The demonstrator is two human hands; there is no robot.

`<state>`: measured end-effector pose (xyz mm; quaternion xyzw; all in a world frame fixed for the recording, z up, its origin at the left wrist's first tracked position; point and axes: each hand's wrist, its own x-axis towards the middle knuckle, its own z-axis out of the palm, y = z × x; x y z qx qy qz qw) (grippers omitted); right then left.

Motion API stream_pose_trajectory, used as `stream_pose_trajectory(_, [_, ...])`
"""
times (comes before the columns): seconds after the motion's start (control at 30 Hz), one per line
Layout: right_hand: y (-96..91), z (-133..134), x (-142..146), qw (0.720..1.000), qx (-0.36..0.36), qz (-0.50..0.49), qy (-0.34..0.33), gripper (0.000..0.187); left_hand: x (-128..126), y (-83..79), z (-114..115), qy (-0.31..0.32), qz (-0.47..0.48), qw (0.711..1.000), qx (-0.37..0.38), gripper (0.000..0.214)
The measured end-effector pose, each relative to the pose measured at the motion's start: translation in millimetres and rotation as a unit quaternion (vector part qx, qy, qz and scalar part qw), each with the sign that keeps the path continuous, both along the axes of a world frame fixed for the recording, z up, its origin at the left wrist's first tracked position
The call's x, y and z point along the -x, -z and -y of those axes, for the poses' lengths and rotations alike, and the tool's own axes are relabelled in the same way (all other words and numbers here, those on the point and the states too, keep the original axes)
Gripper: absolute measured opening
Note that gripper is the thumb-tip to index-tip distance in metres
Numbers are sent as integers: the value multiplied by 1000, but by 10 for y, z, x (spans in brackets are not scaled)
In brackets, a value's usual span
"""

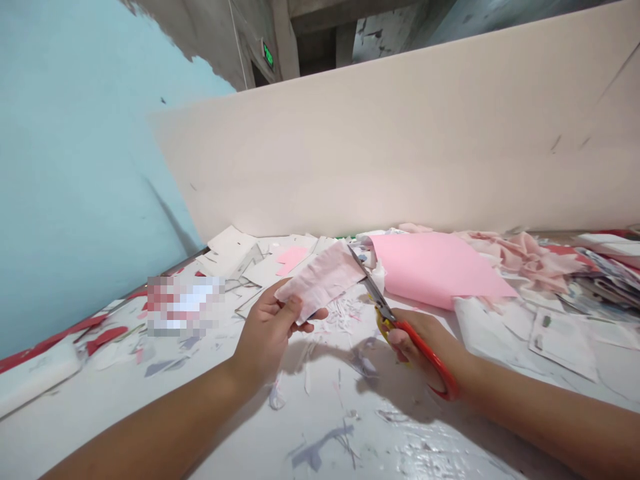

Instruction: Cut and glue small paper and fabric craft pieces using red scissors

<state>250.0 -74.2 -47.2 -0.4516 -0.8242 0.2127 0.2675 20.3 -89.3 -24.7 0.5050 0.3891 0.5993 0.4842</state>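
Between the thumb and fingers of my left hand (273, 317) is a pale pink strip (323, 277), slightly creased; whether it is cloth or paper I cannot tell. My right hand (420, 333) grips a pair of scissors (375, 297) with red and yellow handles. Their blades point up and away, and the tip lies at the strip's right end. Thin cut slivers (343, 313) are scattered on the white table (240, 427) below. Just beyond the scissors lies a large pink sheet (435, 267) with a curled left edge.
White paper pieces (230, 247) and a small pink scrap (291, 257) lie at the back left. Crumpled pale pink cloth (525, 260) and a stack of folded sheets (615, 280) sit at the right. A cream panel (390, 147) stands behind the table, and a blue wall (90, 167) borders the left.
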Motion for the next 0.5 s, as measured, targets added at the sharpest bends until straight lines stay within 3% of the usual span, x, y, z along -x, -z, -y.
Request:
stream_pose_trajectory(0.3, [-7,3,21,1000,-1,0,-5,50,2,3,7,-1,0,1000,-2,22])
stream_pose_trajectory(0.5, [13,-4,21,1000,-12,-7,-8,58,-6,-5,8,-3,-1,1000,-1,23])
